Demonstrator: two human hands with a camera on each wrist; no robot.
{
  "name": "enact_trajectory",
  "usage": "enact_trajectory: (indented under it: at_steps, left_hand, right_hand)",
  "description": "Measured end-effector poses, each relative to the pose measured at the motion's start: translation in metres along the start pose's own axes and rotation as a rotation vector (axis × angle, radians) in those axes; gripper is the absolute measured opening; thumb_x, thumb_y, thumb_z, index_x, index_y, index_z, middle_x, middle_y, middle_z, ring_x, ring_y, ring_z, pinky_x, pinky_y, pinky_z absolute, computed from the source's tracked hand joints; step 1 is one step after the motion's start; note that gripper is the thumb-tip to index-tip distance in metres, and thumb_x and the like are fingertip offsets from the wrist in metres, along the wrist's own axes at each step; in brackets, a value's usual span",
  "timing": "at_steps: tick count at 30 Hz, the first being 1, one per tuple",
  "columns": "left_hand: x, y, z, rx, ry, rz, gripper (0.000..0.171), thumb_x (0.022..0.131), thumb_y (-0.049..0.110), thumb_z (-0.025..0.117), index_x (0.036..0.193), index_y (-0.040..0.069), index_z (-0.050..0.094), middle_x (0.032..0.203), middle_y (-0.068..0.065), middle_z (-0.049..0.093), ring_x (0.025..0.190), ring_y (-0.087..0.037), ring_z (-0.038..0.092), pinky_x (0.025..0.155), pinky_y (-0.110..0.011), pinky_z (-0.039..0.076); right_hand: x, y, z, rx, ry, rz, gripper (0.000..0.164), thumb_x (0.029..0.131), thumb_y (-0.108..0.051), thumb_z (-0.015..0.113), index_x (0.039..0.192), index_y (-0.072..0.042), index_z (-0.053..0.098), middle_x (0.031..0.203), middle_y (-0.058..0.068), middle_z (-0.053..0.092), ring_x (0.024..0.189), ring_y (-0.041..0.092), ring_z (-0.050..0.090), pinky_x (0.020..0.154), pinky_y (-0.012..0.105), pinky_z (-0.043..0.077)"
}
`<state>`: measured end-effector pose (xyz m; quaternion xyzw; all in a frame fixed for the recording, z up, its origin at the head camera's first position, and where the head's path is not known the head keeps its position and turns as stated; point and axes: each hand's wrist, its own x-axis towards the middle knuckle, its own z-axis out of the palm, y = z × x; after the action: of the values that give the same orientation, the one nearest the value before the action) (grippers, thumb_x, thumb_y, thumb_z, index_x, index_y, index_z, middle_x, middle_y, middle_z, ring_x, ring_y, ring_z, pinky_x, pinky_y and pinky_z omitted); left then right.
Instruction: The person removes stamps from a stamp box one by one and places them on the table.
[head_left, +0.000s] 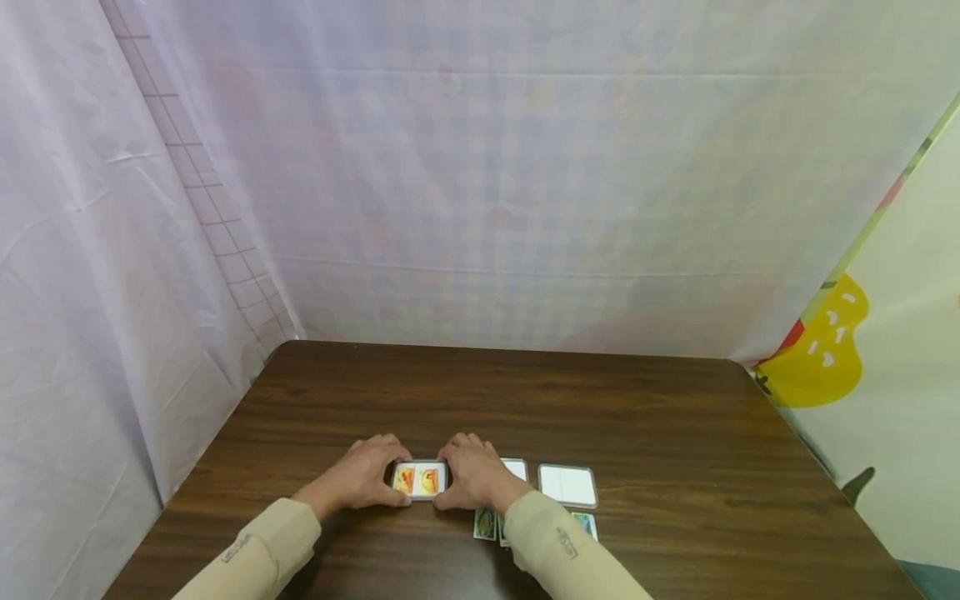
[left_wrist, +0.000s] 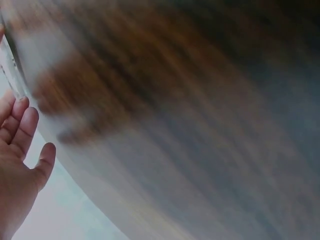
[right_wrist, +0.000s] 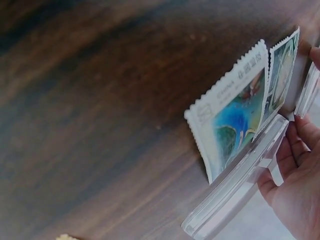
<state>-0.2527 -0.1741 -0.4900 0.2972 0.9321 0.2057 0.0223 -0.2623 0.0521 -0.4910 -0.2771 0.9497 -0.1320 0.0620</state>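
Nearest the camera are two cream sleeves (head_left: pixel 266 546), cut off by the bottom edge, their small dark lettering too tiny to read. Beyond the cuffs, the left hand (head_left: pixel 366 473) and right hand (head_left: pixel 477 473) grip a clear plastic stamp case (head_left: pixel 419 479) by its opposite ends, thumbs at the near corners, fingers at the far ones. It sits left of the other cases and shows two orange-and-yellow stamps; their designs are hard to make out.

The right hand partly covers a middle case (head_left: pixel 515 468) with a white inside; a right-hand case (head_left: pixel 567 485), also white inside, lies in full view. Below them, an oval-patterned green stamp (head_left: pixel 485 524) shows beside the right sleeve, which hides most of a blue stamp marked CHINA (right_wrist: pixel 235 117) and part of another stamp (head_left: pixel 584 524). The left wrist view catches only a sliver of the held case, and the tabletop there is blurred.

The brown wood-grain table (head_left: pixel 465 400) has rounded far corners. Creased, translucent white curtain (head_left: pixel 525 167) hangs behind, a faint check showing through; at right, pale cloth bears a yellow shape (head_left: pixel 817 358).
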Motion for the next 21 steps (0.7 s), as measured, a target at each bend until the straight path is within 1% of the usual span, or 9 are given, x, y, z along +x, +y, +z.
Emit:
enact_trajectory:
  at_steps: [5,12,21]
  left_hand:
    - [0.0003,-0.001,-0.0007,-0.004,-0.013,0.012,0.05,0.073,0.043,0.081,0.109,0.011,0.068,0.101,0.004,0.058,0.093,-0.016,0.052,0.082,-0.043,0.04]
    - [0.0004,-0.0019,-0.002,-0.029,-0.033,0.003,0.052,0.075,0.043,0.08,0.113,0.01,0.068,0.104,0.004,0.058,0.093,-0.016,0.051,0.083,-0.043,0.039]
    - [0.0016,-0.0005,-0.0008,-0.025,-0.005,-0.004,0.048,0.071,0.042,0.082,0.106,0.012,0.067,0.098,0.005,0.056,0.089,-0.015,0.052,0.078,-0.041,0.04]
  right_hand:
    - [0.0,-0.0002,0.0002,-0.01,0.002,-0.003,0.061,0.068,-0.044,0.082,0.117,-0.013,0.065,0.119,0.0,0.057,0.112,0.02,0.05,0.098,0.046,0.041]
    - [0.0004,0.0001,0.0013,-0.016,0.004,0.0,0.061,0.067,-0.045,0.081,0.118,-0.013,0.065,0.119,0.0,0.057,0.112,0.02,0.05,0.098,0.046,0.041]
    - [0.0005,0.0009,0.0027,-0.009,0.015,-0.004,0.061,0.066,-0.044,0.082,0.116,-0.013,0.065,0.117,-0.001,0.057,0.11,0.019,0.05,0.097,0.045,0.041]
